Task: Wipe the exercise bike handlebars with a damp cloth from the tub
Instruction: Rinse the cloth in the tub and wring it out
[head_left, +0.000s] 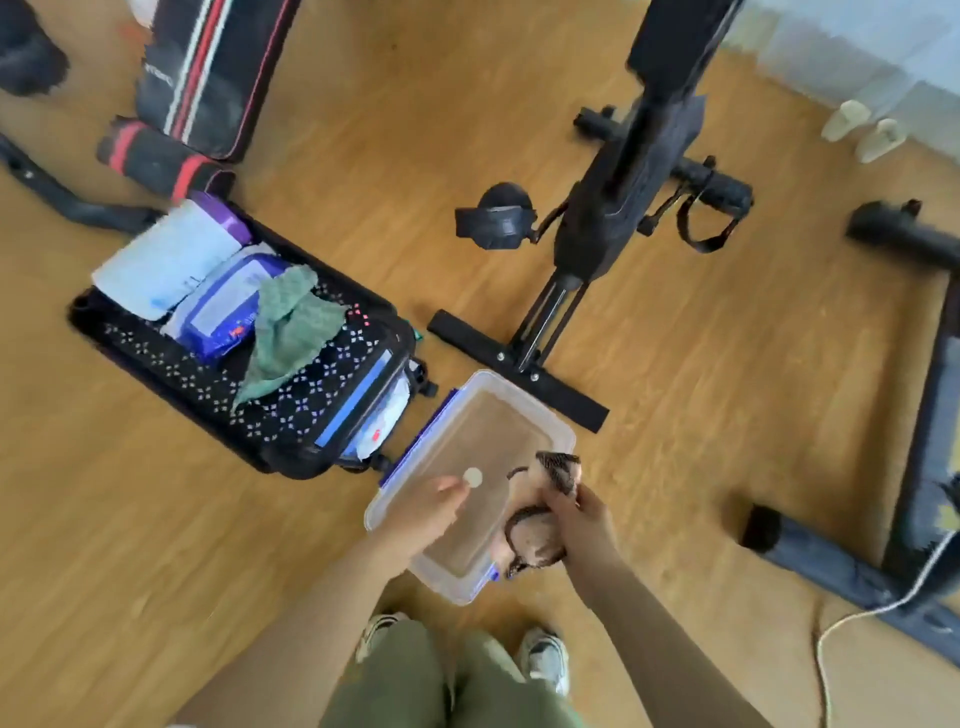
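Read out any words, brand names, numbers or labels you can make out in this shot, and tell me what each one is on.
None can be read for certain.
Black padded bench: pale lettering beside the stripes, too blurred to read.
Purple-and-white packet in the open suitcase: printed label, too blurred.
White packet next to it: faint blue marks, illegible.
Exercise bike, clear tub and green cloth: no text visible.

Single head-worn wide-angle view, looking steeply down at floor (675, 467). Wearer's legs at bottom edge, both forearms reaching in from below. Tub (519, 410) near, centre frame; bike (618, 208) farther, top. Edges curved, slightly blurred.
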